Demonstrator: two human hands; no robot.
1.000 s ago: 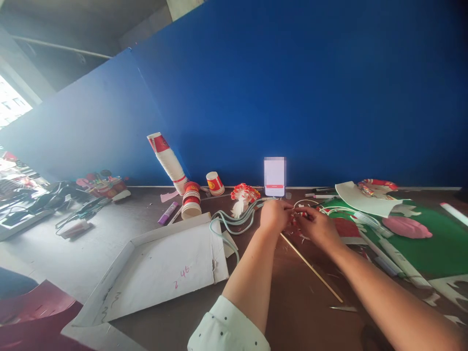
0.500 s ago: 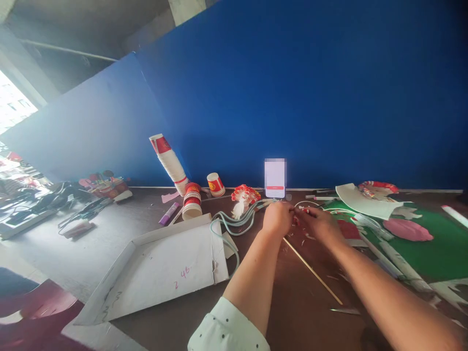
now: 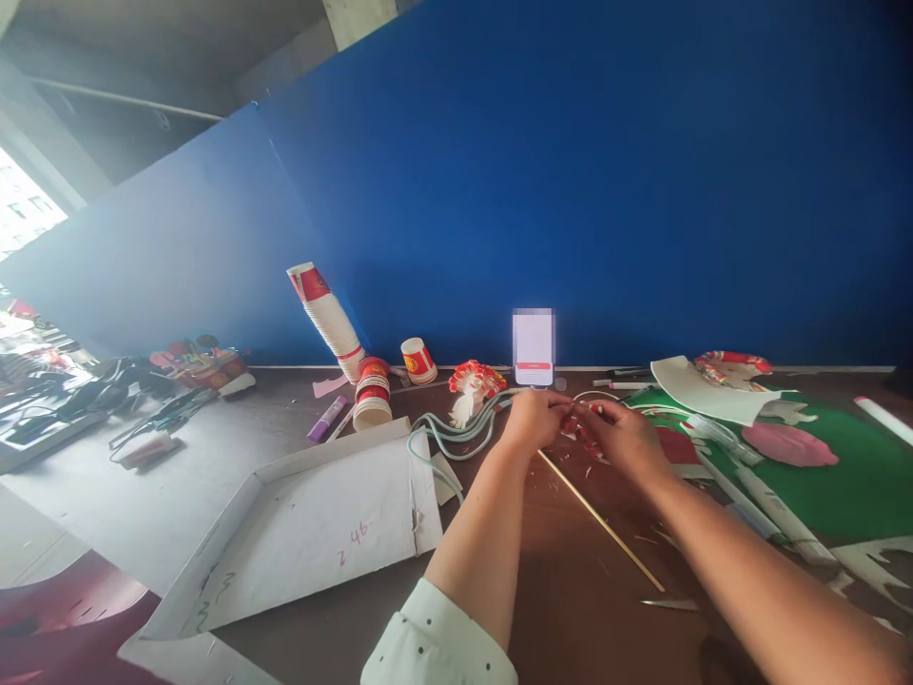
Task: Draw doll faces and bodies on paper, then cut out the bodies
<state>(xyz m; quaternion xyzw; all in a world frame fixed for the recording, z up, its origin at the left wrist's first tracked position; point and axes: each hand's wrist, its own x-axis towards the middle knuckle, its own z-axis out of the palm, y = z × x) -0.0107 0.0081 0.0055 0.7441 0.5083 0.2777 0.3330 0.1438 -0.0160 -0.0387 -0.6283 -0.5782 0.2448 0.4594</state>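
My left hand is closed, its fingers pinched together. A thin wooden stick runs from under it down to the right, its lower end near the table surface. Close against it, my right hand pinches a red and white paper piece that hangs below the fingertips. The fingertips of both hands meet, so the exact grip on the stick's top is hidden. Small paper scraps lie below the hands. A red and white paper flower lies just left of my left hand, beside pale looped cables.
A white box lid lies at the left. Stacked paper cups, a single cup and a purple glue stick are behind it. A phone leans against the blue wall. Scissors or a blade lies near; a green sheet is right.
Both hands stay together, with small finger movements. The stick's upper end has shifted slightly left with my left hand. More of the red and white paper shows under my right fingers.
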